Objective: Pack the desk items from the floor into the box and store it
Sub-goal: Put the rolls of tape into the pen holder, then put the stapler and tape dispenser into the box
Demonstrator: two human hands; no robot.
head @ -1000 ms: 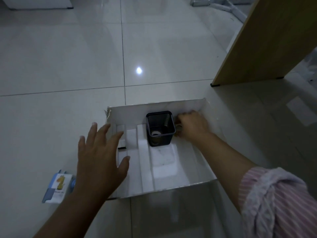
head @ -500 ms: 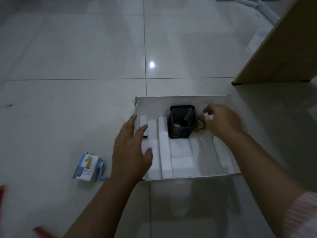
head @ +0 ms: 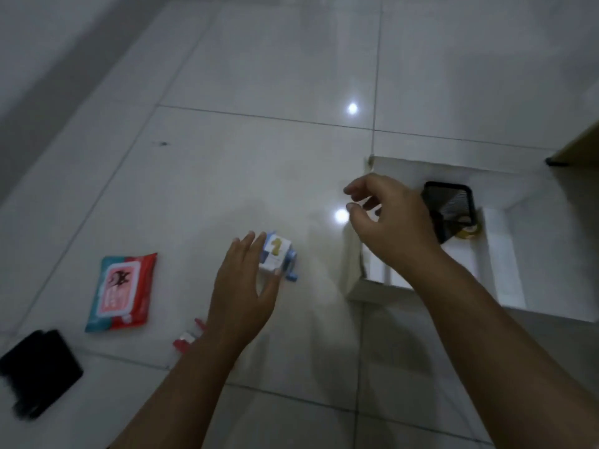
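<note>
A small blue-and-white pencil sharpener (head: 279, 254) stands on the tiled floor left of the white box (head: 352, 280). My left hand (head: 240, 290) reaches to it, fingers spread along its left side and thumb at its near edge, not clearly closed. My right hand (head: 392, 228) hovers over the box's left wall, fingers loosely curled and holding nothing. Inside the box stands a black mesh pen holder (head: 453, 202) with a yellow tape roll (head: 468, 232) beside it. A red wet-wipes pack (head: 120, 293), a black flat object (head: 35, 371) and a small red item (head: 186, 339) lie on the floor at left.
A wooden desk panel with a black foot (head: 580, 147) stands at the right edge behind the box. White foam strips (head: 500, 254) line the box floor. A grey wall base (head: 48, 76) runs along the far left. Glossy floor tiles reflect ceiling lights.
My view has swung left, bringing the floor items into sight. My left hand left the box's edge and went to the sharpener. My right hand came away from beside the pen holder, leftward.
</note>
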